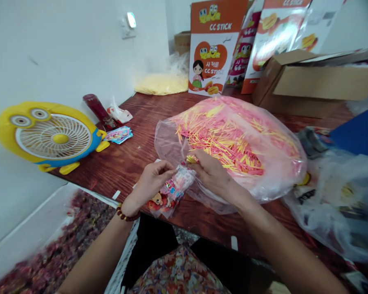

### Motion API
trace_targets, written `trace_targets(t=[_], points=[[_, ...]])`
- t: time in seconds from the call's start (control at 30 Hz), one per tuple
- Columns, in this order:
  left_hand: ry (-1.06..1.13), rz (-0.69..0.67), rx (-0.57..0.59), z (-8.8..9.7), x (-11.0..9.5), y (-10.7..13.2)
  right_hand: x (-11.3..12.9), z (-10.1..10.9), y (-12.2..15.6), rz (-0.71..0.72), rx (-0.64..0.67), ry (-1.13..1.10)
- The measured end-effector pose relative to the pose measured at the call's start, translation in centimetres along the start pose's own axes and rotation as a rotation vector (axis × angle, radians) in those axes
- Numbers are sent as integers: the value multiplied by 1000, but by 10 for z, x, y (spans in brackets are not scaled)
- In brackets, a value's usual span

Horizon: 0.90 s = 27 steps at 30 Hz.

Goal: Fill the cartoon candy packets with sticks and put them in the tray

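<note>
My left hand (153,179), a beaded bracelet at its wrist, pinches the upper edge of a small printed plastic packet (171,190) near the table's front edge. Cartoon print and pinkish contents show on the packet. My right hand (210,171) is closed round a small bundle of pink and yellow sticks (192,159), whose ends poke out beside the packet's top. Just behind that hand lies a large clear plastic bag (282,163), its mouth toward me, filled with loose pink and yellow sticks (227,139).
A yellow fan (59,136) stands at the left, near a dark red bottle (96,108), a tissue pack (119,113) and printed cards (119,134). Printed cartons (213,45) and an open cardboard box (319,83) line the back. Crumpled plastic bags (334,204) lie right.
</note>
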State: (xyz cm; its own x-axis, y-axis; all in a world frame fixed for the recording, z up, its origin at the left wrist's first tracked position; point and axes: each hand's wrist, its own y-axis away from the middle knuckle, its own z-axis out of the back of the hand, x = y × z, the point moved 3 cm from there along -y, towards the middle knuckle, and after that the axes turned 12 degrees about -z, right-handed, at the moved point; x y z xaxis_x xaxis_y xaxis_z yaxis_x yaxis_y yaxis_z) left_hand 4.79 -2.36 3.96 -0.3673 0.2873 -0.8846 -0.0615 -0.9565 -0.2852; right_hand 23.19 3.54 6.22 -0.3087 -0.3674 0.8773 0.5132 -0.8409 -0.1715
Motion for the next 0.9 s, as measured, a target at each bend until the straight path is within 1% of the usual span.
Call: trace_targets(t=[0.1, 0.17, 0.27, 0.33, 0.4, 0.47, 0.53, 0.6, 0.67, 0.73, 0.8, 0.9], points=[[-16, 28, 68, -10, 2, 5, -9, -6, 3, 29, 62, 96], [-27, 34, 98, -14, 1, 9, -15, -6, 7, 29, 86, 114], [-59, 4, 103, -20, -3, 13, -16, 1, 12, -3, 117, 97], [-74, -29, 93, -23, -5, 16, -13, 7, 13, -54, 107, 30], [-88, -71, 81, -26, -6, 18, -9, 15, 13, -116, 29, -153], [-95, -108, 78, -29, -5, 20, -3, 21, 14, -137, -100, -436], [-90, -135, 79, -32, -5, 21, 4, 21, 16, -119, -206, -709], [-92, -153, 74, -35, -6, 21, 10, 16, 18, -105, -268, -872], [-102, -166, 65, -39, -9, 21, 15, 7, 18, -110, -304, -932], [-101, -170, 54, -42, -11, 20, 16, -1, 18, -104, -332, -940], [-79, -164, 38, -44, -13, 20, 15, -8, 19, -102, -340, -915], [-36, -135, 5, -46, -12, 20, 7, -15, 21, -150, -330, -842]])
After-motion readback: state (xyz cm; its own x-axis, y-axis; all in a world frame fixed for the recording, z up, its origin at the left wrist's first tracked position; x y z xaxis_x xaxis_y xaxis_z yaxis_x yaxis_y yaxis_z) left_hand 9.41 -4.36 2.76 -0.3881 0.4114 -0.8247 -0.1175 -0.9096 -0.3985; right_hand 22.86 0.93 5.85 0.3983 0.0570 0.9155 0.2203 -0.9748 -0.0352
